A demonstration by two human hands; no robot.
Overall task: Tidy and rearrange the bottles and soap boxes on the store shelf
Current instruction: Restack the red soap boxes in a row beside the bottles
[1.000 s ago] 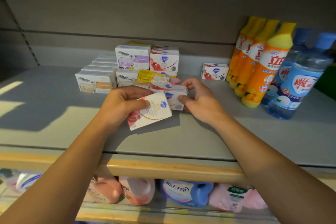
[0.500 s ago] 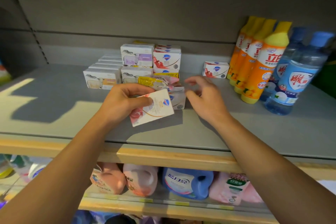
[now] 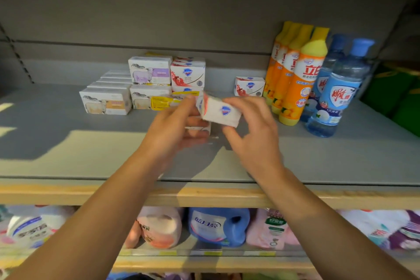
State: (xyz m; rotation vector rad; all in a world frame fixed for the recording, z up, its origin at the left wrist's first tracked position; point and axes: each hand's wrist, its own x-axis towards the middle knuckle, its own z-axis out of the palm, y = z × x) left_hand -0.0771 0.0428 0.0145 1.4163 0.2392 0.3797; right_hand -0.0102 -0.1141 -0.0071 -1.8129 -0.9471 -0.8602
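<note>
Right hand [image 3: 251,134] pinches a white soap box [image 3: 220,112] above the shelf [image 3: 341,157]. Left hand [image 3: 169,130] grips a second soap box [image 3: 197,128], mostly hidden. Orange dish-soap bottles [image 3: 297,79] stand upright to the right.

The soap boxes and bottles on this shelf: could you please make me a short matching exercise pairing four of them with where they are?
Things:
1. Lone red-and-white soap box
2. White soap box with the blue shield logo
3. Orange bottles
4. Blue bottles

Places:
A. Farthest right on the shelf
B. Between the lone box and the blue bottles
C. Held up in the right hand
D. On the shelf just left of the orange bottles

Pairs: 1-D, 2-C, 3-B, 4-A
</note>
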